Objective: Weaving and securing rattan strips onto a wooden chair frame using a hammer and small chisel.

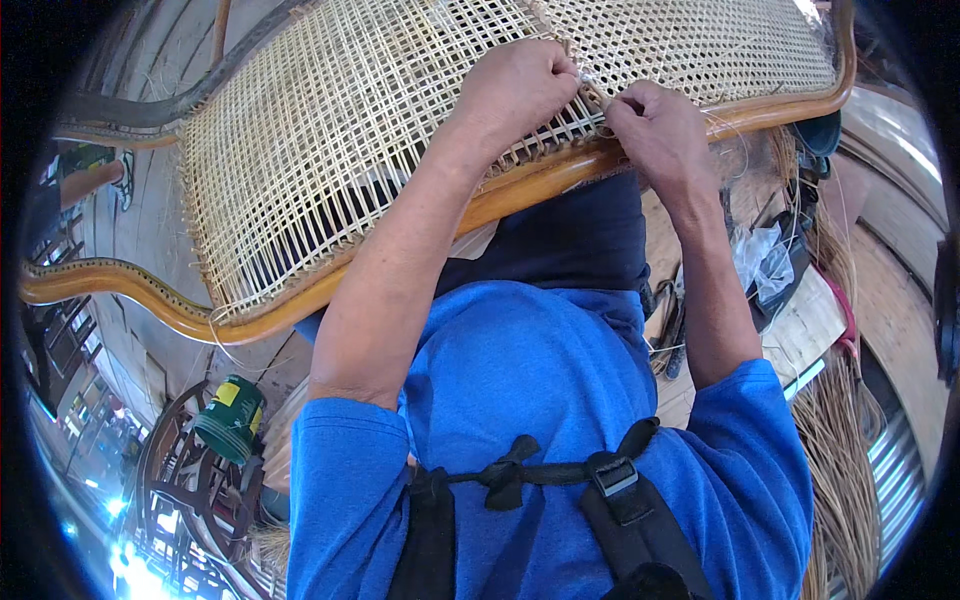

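Observation:
A wooden furniture frame (pixel 590 163) with a curved, varnished rail lies across in front of me, filled with woven cane (pixel 330 110). My left hand (pixel 525 90) rests on the weave near the rail, its fingers closed in a pinch. Just to its right, my right hand (pixel 655 125) is pinched too, close above the rail. Between the two sets of fingertips a short piece of cane strand (pixel 592 97) shows, and the right fingers seem to grip it. What the left fingers hold is hidden. Along the near edge, the strands run with open gaps.
A bundle of long cane strands (pixel 840 470) lies at the lower right, near a clear plastic bag (pixel 762 262). On the left stand a green bucket (pixel 230 418) and dark wooden chair parts (pixel 185 480). Another person's foot (pixel 122 180) shows at the far left.

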A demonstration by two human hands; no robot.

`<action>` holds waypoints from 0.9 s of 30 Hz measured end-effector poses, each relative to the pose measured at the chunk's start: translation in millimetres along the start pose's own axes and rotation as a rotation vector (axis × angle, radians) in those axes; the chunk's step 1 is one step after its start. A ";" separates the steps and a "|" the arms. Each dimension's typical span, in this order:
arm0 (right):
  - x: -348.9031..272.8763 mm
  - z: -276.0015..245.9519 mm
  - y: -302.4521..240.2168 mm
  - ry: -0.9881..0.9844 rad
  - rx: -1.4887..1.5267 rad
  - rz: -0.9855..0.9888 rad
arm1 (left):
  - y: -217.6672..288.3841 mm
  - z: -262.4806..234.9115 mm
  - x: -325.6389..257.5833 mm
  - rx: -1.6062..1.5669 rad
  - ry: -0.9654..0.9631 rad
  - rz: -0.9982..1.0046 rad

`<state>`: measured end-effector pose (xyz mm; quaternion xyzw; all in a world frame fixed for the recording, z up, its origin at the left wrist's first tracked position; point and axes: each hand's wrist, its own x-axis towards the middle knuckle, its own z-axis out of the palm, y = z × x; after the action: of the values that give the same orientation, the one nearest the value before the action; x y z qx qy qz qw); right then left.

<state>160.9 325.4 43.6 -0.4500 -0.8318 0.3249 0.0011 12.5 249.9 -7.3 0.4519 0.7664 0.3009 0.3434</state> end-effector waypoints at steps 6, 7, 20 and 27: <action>-3.6 3.8 12.4 0.013 0.092 0.002 | 8.9 -5.4 -1.1 0.041 -0.040 -0.025; -2.7 5.1 15.6 0.021 0.085 -0.008 | 8.5 -5.8 -0.7 0.049 -0.047 -0.021; -76.9 -66.2 40.8 0.188 0.486 0.081 | 18.9 -2.3 -2.4 -0.006 -0.040 -0.079; -91.2 -40.9 203.0 0.671 0.375 0.286 | 24.3 0.7 -12.5 0.119 0.073 -0.051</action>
<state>379.0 357.0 -7.6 -0.6342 -0.6408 0.3029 0.3089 29.4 248.8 14.2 0.4408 0.8061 0.2622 0.2952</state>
